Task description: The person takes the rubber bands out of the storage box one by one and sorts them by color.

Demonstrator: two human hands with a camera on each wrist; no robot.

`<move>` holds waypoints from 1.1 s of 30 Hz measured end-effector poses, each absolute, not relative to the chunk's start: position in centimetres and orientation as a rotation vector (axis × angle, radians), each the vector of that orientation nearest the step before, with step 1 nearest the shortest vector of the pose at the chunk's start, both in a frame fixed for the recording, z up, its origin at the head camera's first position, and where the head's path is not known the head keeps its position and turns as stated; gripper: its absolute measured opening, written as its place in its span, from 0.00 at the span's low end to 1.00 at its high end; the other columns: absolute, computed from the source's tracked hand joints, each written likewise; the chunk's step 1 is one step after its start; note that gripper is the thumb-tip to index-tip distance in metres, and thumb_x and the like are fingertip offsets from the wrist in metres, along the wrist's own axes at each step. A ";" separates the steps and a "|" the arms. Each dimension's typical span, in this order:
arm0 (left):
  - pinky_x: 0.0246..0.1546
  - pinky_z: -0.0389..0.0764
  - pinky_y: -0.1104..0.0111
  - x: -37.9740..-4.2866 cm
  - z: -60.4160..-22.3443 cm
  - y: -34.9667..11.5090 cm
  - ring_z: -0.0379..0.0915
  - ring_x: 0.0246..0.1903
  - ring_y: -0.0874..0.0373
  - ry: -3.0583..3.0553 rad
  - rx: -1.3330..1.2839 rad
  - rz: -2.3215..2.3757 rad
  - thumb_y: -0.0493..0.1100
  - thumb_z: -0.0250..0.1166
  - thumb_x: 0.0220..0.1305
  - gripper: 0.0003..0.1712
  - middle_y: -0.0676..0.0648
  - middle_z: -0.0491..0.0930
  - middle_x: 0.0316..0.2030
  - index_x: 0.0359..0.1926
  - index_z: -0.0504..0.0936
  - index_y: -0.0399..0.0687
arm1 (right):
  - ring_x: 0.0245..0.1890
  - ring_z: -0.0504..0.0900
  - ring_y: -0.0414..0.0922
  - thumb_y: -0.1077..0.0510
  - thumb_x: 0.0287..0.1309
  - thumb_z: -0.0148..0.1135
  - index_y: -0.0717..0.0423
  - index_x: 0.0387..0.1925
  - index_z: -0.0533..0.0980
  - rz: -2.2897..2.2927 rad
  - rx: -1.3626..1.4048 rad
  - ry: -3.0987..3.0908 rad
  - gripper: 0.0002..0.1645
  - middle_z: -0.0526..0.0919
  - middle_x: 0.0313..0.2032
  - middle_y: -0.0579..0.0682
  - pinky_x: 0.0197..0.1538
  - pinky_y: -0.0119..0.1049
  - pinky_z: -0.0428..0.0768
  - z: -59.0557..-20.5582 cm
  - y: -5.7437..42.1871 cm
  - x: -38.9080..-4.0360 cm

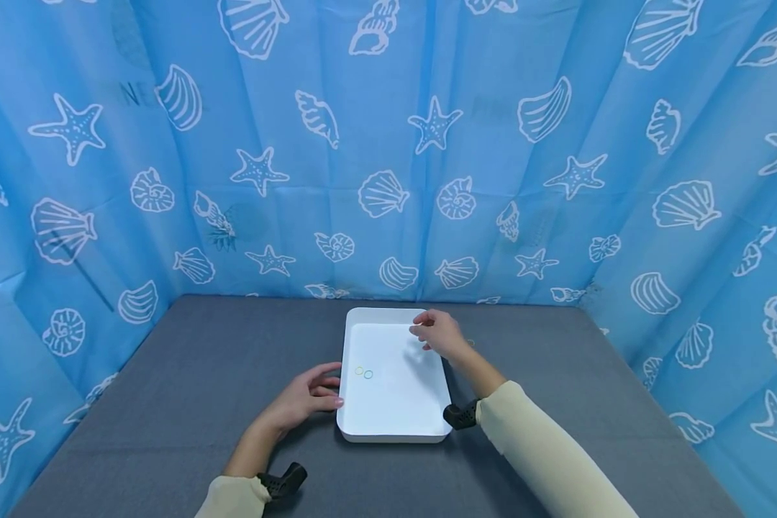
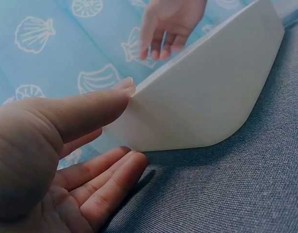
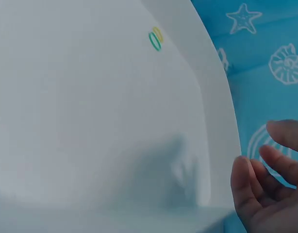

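A white rectangular tray lies on the grey cloth. Inside it, left of the middle, are a thin yellow ring and a thin green ring, like small rubber bands, side by side. My left hand is at the tray's left side. In the left wrist view its thumb touches the rim, and the other fingers reach the bottom edge. Over the tray's far right corner hovers my right hand, fingers loosely bent, with nothing visible between them; its shadow falls on the tray floor.
A small thin yellowish loop lies on the grey cloth, right of the tray near my right wrist. Behind the table hangs a blue curtain with shells and starfish. Each wrist wears a black device.
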State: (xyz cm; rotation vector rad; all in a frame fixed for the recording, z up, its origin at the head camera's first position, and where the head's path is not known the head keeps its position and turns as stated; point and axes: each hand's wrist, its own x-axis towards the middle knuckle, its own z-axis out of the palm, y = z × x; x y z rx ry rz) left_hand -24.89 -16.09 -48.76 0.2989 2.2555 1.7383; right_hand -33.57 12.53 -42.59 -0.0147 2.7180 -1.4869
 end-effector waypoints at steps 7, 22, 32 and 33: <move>0.49 0.75 0.56 -25.0 -48.8 -16.1 0.76 0.47 0.51 2.232 0.304 1.751 0.44 0.72 0.58 0.42 0.41 0.74 0.58 0.71 0.64 0.46 | 0.34 0.79 0.52 0.59 0.60 0.66 0.61 0.44 0.79 -1.372 -0.131 2.725 0.12 0.79 0.36 0.52 0.35 0.43 0.80 -43.3 10.7 -33.3; 0.50 0.75 0.55 -25.0 -48.9 -16.4 0.76 0.48 0.52 2.241 0.311 1.744 0.45 0.72 0.58 0.42 0.41 0.74 0.58 0.71 0.64 0.46 | 0.28 0.77 0.43 0.64 0.56 0.68 0.59 0.46 0.80 -1.239 -0.395 2.512 0.14 0.78 0.32 0.50 0.33 0.34 0.78 -45.4 8.4 -33.1; 0.47 0.76 0.56 -24.8 -48.5 -16.2 0.76 0.48 0.51 2.228 0.341 1.761 0.42 0.72 0.59 0.42 0.38 0.73 0.58 0.71 0.63 0.42 | 0.24 0.70 0.41 0.66 0.56 0.68 0.57 0.40 0.82 -1.104 -0.483 2.457 0.08 0.74 0.24 0.47 0.29 0.31 0.68 -45.1 7.6 -32.9; 0.47 0.76 0.56 -24.8 -48.4 -16.1 0.76 0.48 0.51 2.227 0.339 1.762 0.42 0.72 0.59 0.42 0.37 0.73 0.58 0.71 0.63 0.42 | 0.23 0.70 0.41 0.66 0.56 0.68 0.57 0.39 0.82 -1.089 -0.484 2.450 0.08 0.74 0.24 0.47 0.29 0.32 0.68 -45.0 7.5 -32.9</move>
